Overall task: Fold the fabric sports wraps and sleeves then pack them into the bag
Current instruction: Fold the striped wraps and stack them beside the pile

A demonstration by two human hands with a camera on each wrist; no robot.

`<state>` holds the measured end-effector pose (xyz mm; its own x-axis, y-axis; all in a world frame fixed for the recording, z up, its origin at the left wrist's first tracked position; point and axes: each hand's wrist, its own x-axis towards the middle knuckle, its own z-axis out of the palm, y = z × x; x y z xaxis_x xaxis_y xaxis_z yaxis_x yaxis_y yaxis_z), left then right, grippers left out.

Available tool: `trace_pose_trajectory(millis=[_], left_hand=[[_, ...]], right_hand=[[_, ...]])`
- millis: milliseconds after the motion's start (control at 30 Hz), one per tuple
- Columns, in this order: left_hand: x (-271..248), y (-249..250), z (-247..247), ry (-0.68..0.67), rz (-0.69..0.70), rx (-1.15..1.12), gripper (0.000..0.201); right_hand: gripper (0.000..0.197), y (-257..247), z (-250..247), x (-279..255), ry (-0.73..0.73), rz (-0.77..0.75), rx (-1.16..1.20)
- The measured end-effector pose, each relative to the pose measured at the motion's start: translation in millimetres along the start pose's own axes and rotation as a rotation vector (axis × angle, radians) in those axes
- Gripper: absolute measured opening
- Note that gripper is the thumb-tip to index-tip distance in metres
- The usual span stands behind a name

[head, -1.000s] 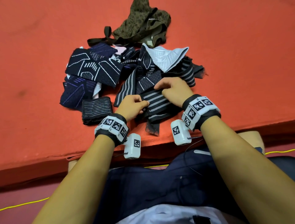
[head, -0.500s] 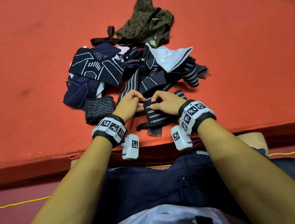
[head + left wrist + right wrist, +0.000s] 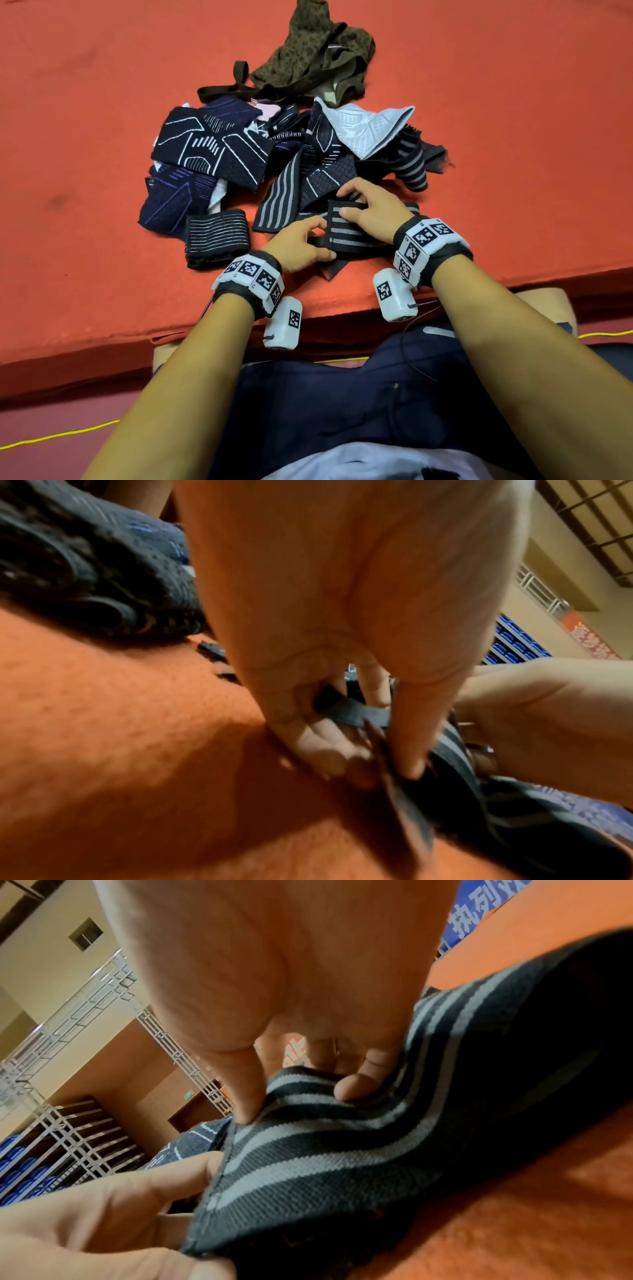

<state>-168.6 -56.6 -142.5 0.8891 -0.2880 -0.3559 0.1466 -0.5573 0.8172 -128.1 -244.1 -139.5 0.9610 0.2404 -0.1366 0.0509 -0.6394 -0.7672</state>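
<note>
A black wrap with grey stripes [image 3: 349,233] [image 3: 342,1150] lies on the orange mat near its front edge. My left hand [image 3: 301,240] [image 3: 342,737] pinches its left end and a dark strap. My right hand [image 3: 370,209] [image 3: 291,1091] grips the wrap's far edge between thumb and fingers, folding it over. Behind them sits a pile of dark patterned sleeves [image 3: 212,150] with a white-grey sleeve [image 3: 366,133] on top. A folded black striped wrap [image 3: 217,236] lies left of my left hand. The olive camouflage bag [image 3: 308,58] lies slumped beyond the pile.
The orange mat [image 3: 85,137] stretches wide on both sides of the pile. Its front edge [image 3: 342,308] runs just under my wrists. My lap in dark shorts [image 3: 342,404] is below the edge. A yellow cord [image 3: 51,437] crosses the floor.
Both hands drew the striped wrap out of the pile toward the front edge. The right hand now folds its far end over while the left holds the near end.
</note>
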Motion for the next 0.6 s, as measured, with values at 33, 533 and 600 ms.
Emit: trace_pose_trajectory(millis=[33, 533, 600], left_hand=[[1, -2, 1, 0.016, 0.016, 0.037, 0.031], [-4, 3, -18, 0.321, -0.066, 0.236, 0.027], [-3, 0, -21, 0.376, -0.065, 0.288, 0.017]], right_hand=[[0.020, -2, -1, -1, -0.033, -0.022, -0.019], [0.011, -10, -20, -5, -0.191, 0.125, -0.433], [0.010, -12, -19, -2, -0.181, 0.113, -0.462]])
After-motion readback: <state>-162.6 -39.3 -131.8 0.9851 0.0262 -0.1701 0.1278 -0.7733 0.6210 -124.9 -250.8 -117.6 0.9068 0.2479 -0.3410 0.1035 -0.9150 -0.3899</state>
